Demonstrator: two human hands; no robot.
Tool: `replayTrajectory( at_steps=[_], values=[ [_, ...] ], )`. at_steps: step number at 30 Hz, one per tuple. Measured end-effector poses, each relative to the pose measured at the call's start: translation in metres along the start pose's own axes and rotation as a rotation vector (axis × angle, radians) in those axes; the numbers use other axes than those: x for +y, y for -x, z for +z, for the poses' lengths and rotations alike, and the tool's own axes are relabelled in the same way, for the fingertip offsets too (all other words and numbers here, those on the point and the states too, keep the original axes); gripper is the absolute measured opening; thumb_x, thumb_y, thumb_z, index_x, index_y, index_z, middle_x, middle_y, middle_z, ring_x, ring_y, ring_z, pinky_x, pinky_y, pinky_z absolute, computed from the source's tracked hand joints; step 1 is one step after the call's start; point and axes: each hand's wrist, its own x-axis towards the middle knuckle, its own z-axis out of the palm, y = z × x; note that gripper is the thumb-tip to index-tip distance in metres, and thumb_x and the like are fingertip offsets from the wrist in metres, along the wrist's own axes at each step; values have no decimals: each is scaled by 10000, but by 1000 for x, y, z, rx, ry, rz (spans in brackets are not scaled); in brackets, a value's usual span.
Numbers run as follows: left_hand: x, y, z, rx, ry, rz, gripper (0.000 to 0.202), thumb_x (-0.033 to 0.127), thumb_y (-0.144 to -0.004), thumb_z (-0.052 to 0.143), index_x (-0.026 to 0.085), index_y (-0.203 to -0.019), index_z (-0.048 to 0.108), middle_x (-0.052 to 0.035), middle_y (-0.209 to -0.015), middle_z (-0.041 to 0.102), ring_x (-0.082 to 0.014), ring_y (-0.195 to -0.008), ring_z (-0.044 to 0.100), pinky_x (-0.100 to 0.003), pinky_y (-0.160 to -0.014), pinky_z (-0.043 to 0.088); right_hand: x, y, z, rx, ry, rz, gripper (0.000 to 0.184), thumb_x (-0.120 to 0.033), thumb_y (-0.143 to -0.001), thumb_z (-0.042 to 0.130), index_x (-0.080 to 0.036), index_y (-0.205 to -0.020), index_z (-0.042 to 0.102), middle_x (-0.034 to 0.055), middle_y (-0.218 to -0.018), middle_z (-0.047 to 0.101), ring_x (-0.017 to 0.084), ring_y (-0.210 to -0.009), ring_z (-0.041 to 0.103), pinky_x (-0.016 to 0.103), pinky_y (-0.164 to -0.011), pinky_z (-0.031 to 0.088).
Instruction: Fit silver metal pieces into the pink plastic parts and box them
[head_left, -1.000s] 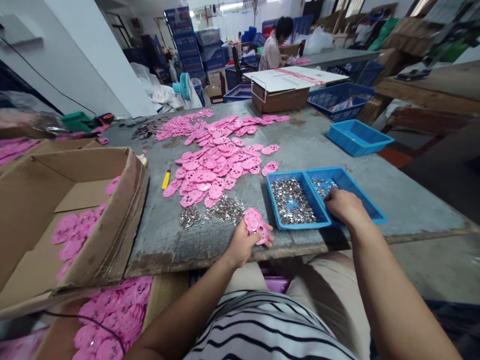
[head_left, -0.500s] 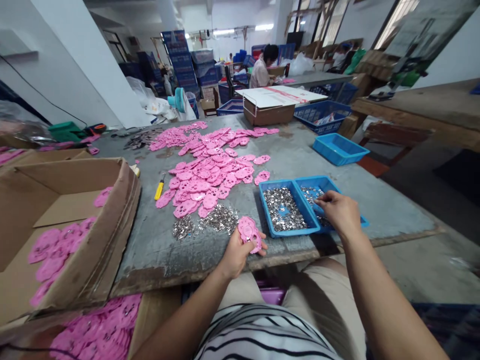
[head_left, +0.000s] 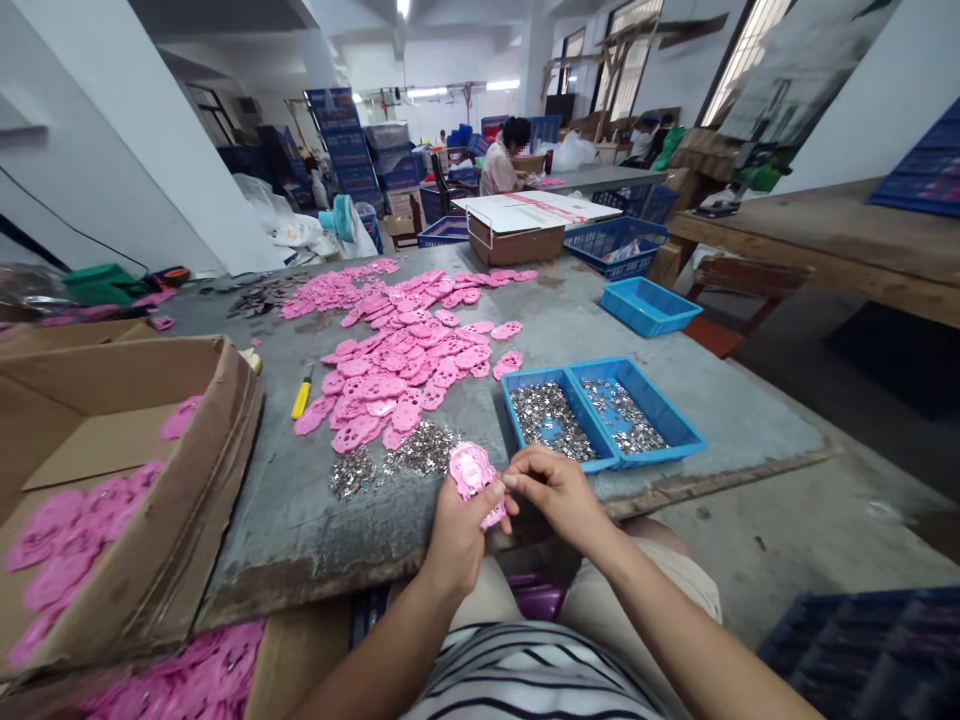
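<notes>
2 hands (head_left: 564, 497); 1 held pink piece (head_left: 471, 468); 3 bright-blue trays (head_left: 649, 306); 1 yellow-handled tool (head_left: 301, 398); heaped pink pieces (head_left: 397, 360): uncountable.

Pink piece (head_left: 472, 474), scalloped rim, pale centre, partly covered, held at six o'clock, long axis eleven to five

Wall (head_left: 416, 120): white, way back there
Floor (head_left: 750, 560): grey
Window (head_left: 739, 65): bright, with bars
Light (head_left: 427, 92): long, glowing
Chair (head_left: 750, 276): brown, by a wooden table (head_left: 795, 222)
</notes>
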Motion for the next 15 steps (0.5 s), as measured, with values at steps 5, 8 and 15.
replayTrajectory(
  at_steps=[5,8,15],
  values=[
    [4,1,-2,44,106,-105,472,252,-512,832,169,-843,505,34,-635,583,-100,-506,559,-181,-386,401,4,1,6,45,-86,-6,185,-309,-785,657,-209,-633,688,21,-695,634,143,-669,592,277,-663,470],
    [8,1,-2,38,180,-208,517,200,-482,838,156,-893,527,24,-631,598,-102,-499,556,-178,-383,394,3,2,9,77,-158,-11,155,-333,-765,696,-217,-665,721,31,-726,643,151,-701,604,285,-683,489],
    [15,-1,-3,35,264,-378,415,46,-597,733,132,-971,575,18,-620,602,-81,-481,553,-156,-399,385,-3,3,9,69,-308,71,204,-431,-699,767,-229,-671,748,45,-764,650,167,-748,615,307,-718,506]
  ],
)
